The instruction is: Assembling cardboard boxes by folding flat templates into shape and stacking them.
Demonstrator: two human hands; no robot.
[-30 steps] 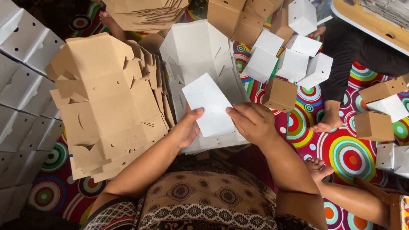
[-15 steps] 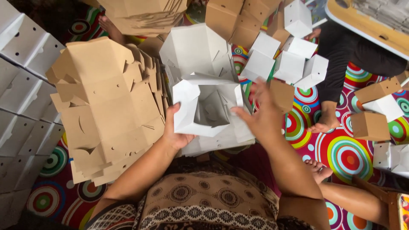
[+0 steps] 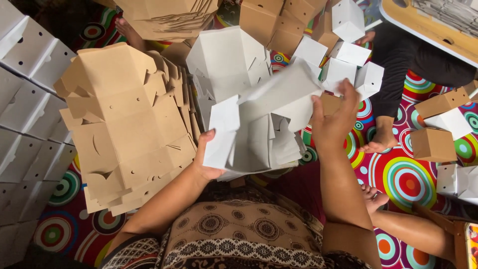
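Note:
I hold a white cardboard box (image 3: 259,119), half unfolded, above my lap. My left hand (image 3: 206,162) grips its left side flap. My right hand (image 3: 334,119) presses against its right wall, fingers spread upward. The box's upper panel tilts up towards the right. Beneath it lies a pile of flat white box blanks (image 3: 226,65). To the left sits a stack of flat brown box blanks (image 3: 124,124), close to my left forearm.
Stacked white folded boxes (image 3: 25,114) line the left edge. Assembled white and brown boxes (image 3: 343,55) lie at the back and right on a colourful circle-patterned mat (image 3: 403,179). Another person's legs and foot (image 3: 381,142) are at right; a hand (image 3: 373,197) reaches in from lower right.
The flat white blank was lifted and popped open into a box shape; my hands moved apart, the right one rising and the left one sliding down to the left flap.

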